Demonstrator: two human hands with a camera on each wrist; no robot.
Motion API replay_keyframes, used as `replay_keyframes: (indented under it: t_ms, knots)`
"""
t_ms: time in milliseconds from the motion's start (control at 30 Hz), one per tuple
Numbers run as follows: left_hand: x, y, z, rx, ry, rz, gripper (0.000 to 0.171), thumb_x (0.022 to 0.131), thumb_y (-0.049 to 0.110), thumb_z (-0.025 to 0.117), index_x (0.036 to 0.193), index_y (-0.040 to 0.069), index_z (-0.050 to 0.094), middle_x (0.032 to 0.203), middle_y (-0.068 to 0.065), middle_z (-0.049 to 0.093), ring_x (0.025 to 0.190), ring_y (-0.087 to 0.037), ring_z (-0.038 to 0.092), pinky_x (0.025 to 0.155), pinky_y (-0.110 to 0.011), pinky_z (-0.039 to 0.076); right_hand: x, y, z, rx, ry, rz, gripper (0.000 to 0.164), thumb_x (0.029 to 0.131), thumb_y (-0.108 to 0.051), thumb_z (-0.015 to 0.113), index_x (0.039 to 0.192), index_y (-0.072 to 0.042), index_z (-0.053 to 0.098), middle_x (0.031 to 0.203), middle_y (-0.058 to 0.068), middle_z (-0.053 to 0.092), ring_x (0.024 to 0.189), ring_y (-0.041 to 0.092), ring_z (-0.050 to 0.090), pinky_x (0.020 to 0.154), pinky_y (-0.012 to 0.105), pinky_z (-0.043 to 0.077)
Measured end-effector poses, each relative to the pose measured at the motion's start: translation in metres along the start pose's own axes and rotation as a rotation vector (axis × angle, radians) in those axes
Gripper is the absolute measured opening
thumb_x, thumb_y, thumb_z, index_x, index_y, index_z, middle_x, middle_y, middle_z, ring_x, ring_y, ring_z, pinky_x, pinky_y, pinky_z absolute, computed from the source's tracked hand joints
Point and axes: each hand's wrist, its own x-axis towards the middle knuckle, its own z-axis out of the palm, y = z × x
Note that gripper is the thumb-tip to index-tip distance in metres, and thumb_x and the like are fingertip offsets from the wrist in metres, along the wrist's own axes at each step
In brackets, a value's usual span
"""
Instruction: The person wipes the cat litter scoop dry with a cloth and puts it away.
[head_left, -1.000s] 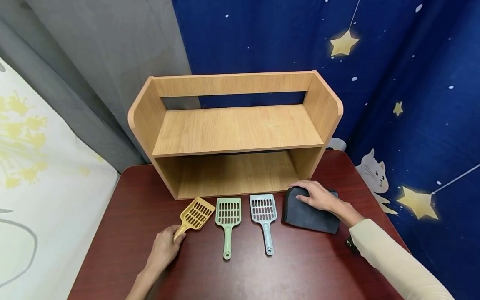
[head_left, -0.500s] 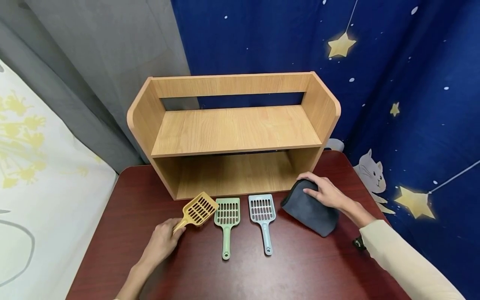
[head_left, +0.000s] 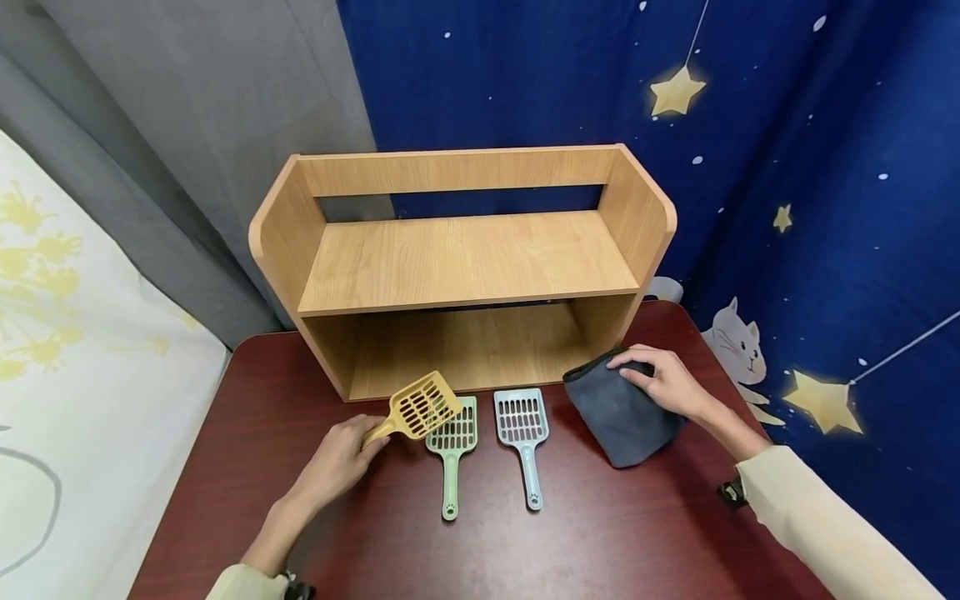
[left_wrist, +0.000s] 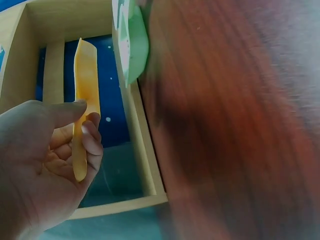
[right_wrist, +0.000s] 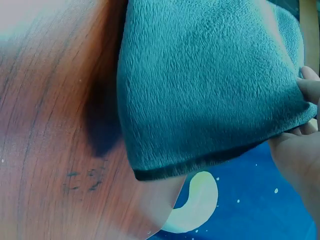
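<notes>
A yellow slotted litter scoop (head_left: 424, 406) is held by its handle in my left hand (head_left: 337, 458); its head is raised and covers part of the green litter scoop (head_left: 451, 467). In the left wrist view, thumb and fingers pinch the yellow handle (left_wrist: 80, 155). My right hand (head_left: 663, 383) grips a folded dark grey cloth (head_left: 626, 417) by its upper edge. The right wrist view shows the cloth (right_wrist: 210, 85) hanging off the table, the fingers curled round its edge. Between the hands, a light blue litter scoop (head_left: 522, 421) lies flat on the table beside the green one.
A two-tier wooden shelf (head_left: 468, 258) stands at the back of the dark red table (head_left: 405, 550), just behind the scoops. Grey curtain (head_left: 225, 108) and blue starry curtain (head_left: 787, 150) hang behind. White patterned fabric (head_left: 90, 375) lies to the left.
My left hand has lifted the yellow scoop off the table and moved it right, over the green scoop. My right hand has raised the cloth, which now hangs tilted.
</notes>
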Motion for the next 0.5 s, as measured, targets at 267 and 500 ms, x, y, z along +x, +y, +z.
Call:
replay_keyframes:
  t_ms: [267, 500]
  knots:
    - [0.024, 0.011, -0.004, -0.013, -0.034, 0.069, 0.021, 0.094, 0.005, 0.079, 0.114, 0.001, 0.076, 0.097, -0.002, 0.071, 0.082, -0.014, 0.062, 0.073, -0.034, 0.052, -0.002, -0.013, -0.010, 0.029, 0.016, 0.098, 0.021, 0.097, 0.001, 0.073, 0.113, -0.010, 0.081, 0.110, 0.009, 0.076, 0.099, 0.013, 0.065, 0.085, 0.012, 0.046]
    - [0.043, 0.024, -0.005, -0.047, -0.093, 0.132, 0.025, 0.097, 0.007, 0.076, 0.121, 0.000, 0.075, 0.111, -0.007, 0.076, 0.100, -0.019, 0.071, 0.087, -0.044, 0.057, -0.001, -0.024, -0.014, 0.051, 0.027, 0.185, 0.020, 0.098, -0.003, 0.074, 0.116, -0.008, 0.081, 0.123, 0.016, 0.075, 0.128, 0.034, 0.061, 0.099, 0.008, 0.038]
